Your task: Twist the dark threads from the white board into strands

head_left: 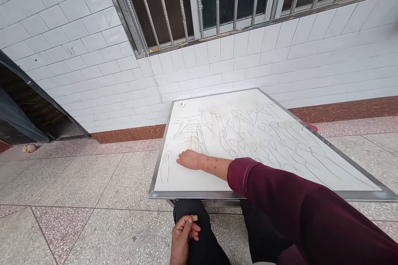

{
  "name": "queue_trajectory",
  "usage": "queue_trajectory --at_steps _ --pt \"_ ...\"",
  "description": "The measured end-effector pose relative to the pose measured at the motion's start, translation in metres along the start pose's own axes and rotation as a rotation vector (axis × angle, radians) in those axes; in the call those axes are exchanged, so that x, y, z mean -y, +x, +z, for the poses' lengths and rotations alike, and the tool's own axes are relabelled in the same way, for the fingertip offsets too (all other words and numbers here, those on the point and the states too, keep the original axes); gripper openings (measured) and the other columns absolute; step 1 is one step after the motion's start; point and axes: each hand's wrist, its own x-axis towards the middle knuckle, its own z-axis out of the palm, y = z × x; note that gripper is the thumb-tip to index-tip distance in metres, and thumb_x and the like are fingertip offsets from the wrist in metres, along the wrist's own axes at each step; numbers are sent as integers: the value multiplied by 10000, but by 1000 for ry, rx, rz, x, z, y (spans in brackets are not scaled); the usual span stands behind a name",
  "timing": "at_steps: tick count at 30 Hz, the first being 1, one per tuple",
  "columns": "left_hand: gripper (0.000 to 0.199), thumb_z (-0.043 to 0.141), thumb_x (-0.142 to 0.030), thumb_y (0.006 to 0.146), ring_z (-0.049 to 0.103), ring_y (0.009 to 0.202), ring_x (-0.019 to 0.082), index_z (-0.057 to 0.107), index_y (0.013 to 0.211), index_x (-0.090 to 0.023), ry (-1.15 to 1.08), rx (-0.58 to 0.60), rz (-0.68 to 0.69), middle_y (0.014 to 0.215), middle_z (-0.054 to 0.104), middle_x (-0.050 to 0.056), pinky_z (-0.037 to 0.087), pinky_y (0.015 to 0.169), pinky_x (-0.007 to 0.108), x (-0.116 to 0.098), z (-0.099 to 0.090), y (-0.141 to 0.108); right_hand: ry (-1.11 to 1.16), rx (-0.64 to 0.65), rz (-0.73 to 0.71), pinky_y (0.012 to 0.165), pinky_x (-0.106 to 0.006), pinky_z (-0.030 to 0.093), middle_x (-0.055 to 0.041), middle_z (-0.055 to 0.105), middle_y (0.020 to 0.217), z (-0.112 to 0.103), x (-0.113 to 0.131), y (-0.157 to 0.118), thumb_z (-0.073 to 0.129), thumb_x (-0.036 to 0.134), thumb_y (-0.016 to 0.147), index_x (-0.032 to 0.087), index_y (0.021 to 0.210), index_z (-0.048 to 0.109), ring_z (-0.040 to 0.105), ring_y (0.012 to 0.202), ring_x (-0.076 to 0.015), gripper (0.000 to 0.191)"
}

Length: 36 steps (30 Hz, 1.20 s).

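Observation:
Looped and branching dark lines cover much of a white board-like tabletop [186, 180] with a metal edge. My right hand [188, 160] rests on its left part, over some of the lines; its fingers are curled, and what they hold, if anything, is hidden. Below the near edge, my left hand [185, 232] is over my left knee, pinching a small beige piece [195, 218] between thumb and finger. A small white and red object [183, 104] lies near the far left corner of the tabletop.
A white tiled wall [192, 68] with a barred window [226, 0] stands behind the table. My knees are under the near edge. A dark doorway [34, 103] opens at the left, with a round tan object [30, 148] on the floor beside it.

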Motion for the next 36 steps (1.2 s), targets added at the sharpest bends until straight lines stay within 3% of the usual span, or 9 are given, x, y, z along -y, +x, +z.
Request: queue_trajectory --at_steps 4,8,11,14,20,24,28,32,36 --pt "396 842 -491 633 579 522 121 715 720 -127 -85 -74 -33 629 700 57 458 508 222 -10 3 -2 -20 -129 -92 683 -321 497 -99 648 910 -18 8 -30 538 23 886 112 975 611 578 783 -191 145" --pt "341 824 -349 720 680 711 126 715 988 -168 -188 -143 -82 844 753 72 526 646 205 -38 9 -4 2 -311 -184 748 -306 466 -113 622 1020 -24 47 -82 428 93 963 135 982 579 549 877 -185 158" --pt "284 752 -263 810 704 860 147 684 1076 -192 -248 -103 -96 1004 745 91 552 756 240 -68 24 -9 35 -405 -297 788 -287 461 -60 644 992 -19 82 -119 437 228 1001 178 952 586 543 849 -157 165" --pt "240 689 -226 862 701 920 172 681 1095 -172 -306 7 -109 1102 716 111 567 803 279 -94 46 -18 103 -622 -427 742 -265 473 -40 666 894 -13 104 -140 411 196 1009 172 846 603 541 778 -138 252" --pt "330 689 12 769 708 790 136 685 1062 -142 -328 -47 -100 912 723 79 570 703 207 -120 78 -27 246 -727 -412 817 -282 518 -63 695 965 -13 110 -163 397 153 1002 173 950 632 601 916 -152 241" --pt "340 750 16 698 671 666 93 694 997 -136 -309 -93 12 825 701 48 541 602 163 -132 91 -24 556 -776 -123 838 -312 530 -97 681 1054 -18 114 -181 438 150 970 180 1080 592 621 956 -169 191" --pt "411 858 -115 634 642 649 85 697 1009 -160 -276 -80 136 787 687 6 531 605 171 -143 110 -28 937 -623 294 658 -267 522 -26 679 884 -30 122 -196 636 278 885 209 1055 564 624 728 -144 198" --pt "477 898 -197 594 651 676 108 705 1029 -154 -240 -34 143 772 692 9 549 671 222 -146 127 -37 1003 -629 408 720 -278 485 -3 688 858 -43 124 -208 608 272 896 227 950 606 630 774 -149 70" --pt "454 884 -256 628 662 711 125 715 1036 -152 -227 33 100 761 691 17 552 712 252 -144 139 -42 1106 -658 473 656 -259 453 6 673 828 -50 120 -222 596 292 894 238 997 620 596 711 -138 119"
